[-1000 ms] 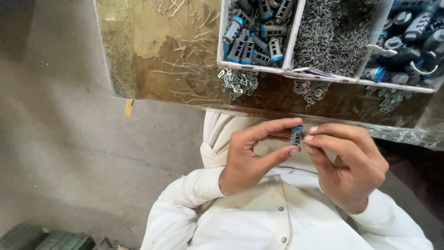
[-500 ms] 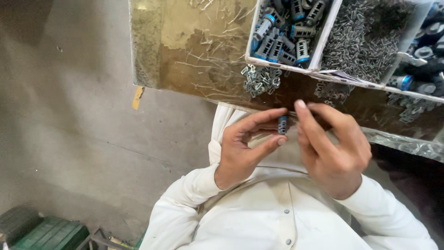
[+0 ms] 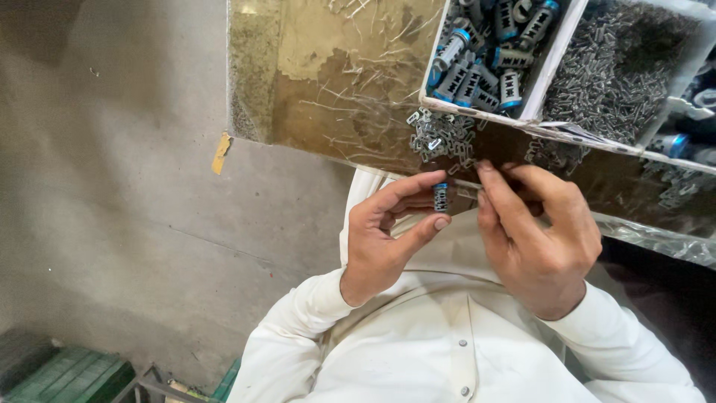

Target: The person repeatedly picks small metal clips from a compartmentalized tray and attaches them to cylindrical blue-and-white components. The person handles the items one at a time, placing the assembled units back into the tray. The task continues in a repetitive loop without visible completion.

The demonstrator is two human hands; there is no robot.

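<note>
Workshop corner with a bare concrete floor [image 3: 112,186]
A worn brown-topped table [image 3: 321,89] stands above the grey floor; green crates [image 3: 67,377] lie well below its left corner

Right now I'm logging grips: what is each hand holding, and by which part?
Left hand pinches a small blue-capped cylinder by its two ends, between thumb and forefinger. Right hand's hold cannot be told.
</note>
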